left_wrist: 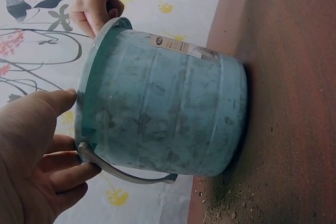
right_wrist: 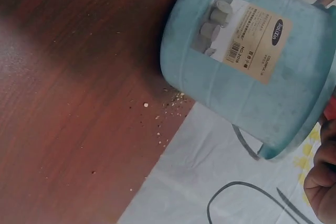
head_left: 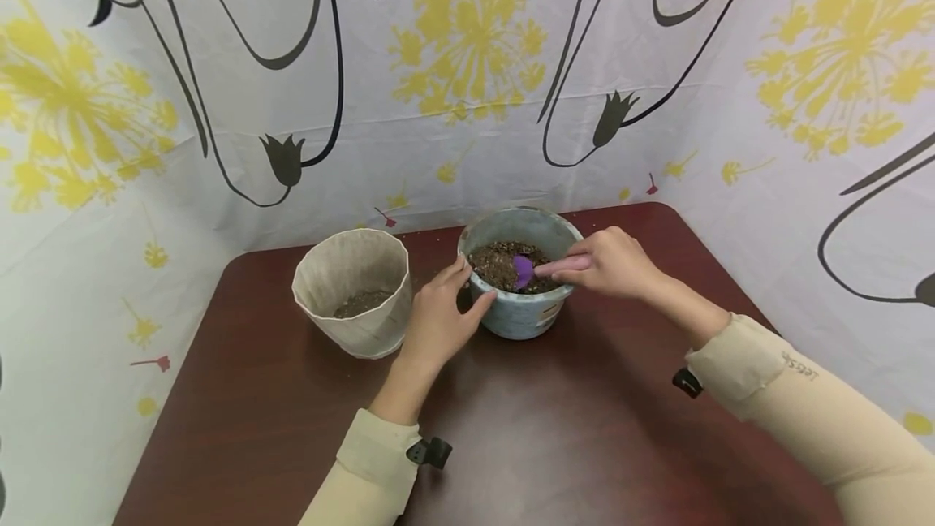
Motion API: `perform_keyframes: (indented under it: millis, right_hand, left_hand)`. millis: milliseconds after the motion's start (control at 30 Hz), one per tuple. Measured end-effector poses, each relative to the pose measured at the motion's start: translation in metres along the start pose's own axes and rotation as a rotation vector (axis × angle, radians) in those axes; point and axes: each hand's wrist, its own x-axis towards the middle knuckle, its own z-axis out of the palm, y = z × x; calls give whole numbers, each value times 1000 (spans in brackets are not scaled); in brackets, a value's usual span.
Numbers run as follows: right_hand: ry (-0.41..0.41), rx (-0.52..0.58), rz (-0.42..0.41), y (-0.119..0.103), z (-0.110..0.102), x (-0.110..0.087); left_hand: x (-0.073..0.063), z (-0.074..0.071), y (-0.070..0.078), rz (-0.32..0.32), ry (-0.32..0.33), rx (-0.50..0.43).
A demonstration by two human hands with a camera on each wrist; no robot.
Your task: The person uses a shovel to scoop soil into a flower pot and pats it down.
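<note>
A light blue plastic bucket (head_left: 519,319) stands upright on the table, with dark soil (head_left: 493,265) inside it. My left hand (head_left: 441,316) holds the bucket at its near left rim, thumb against the edge. In the left wrist view the curled fingers (left_wrist: 71,177) lie by the joint of the bucket's handle (left_wrist: 131,176). From the right, my right hand (head_left: 613,264) grips the pink handle of a small trowel (head_left: 562,267) over the bucket. Its purple blade (head_left: 523,270) is partly in the soil. The right wrist view shows only part of that hand (right_wrist: 323,177).
Left of the bucket stands an off-white fabric pot (head_left: 365,329) with some soil at its bottom. Loose crumbs (right_wrist: 176,103) lie on the dark red table (head_left: 292,412) around the bucket's base. Patterned white cloth (head_left: 241,144) hangs behind and at both sides.
</note>
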Motion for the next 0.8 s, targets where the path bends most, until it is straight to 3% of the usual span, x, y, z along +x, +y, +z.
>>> perform_keyframes:
  millis: [233,567,800]
  right_hand:
    - [73,28,23,3,0,-7]
    - [204,57,-5,12,3,-16]
    - [210,81,50,16,5,-20]
  left_hand:
    - [0,1,-1,3,6,-6]
    - [2,2,-1,10,25,-9]
    - [2,3,-2,4,44,-2]
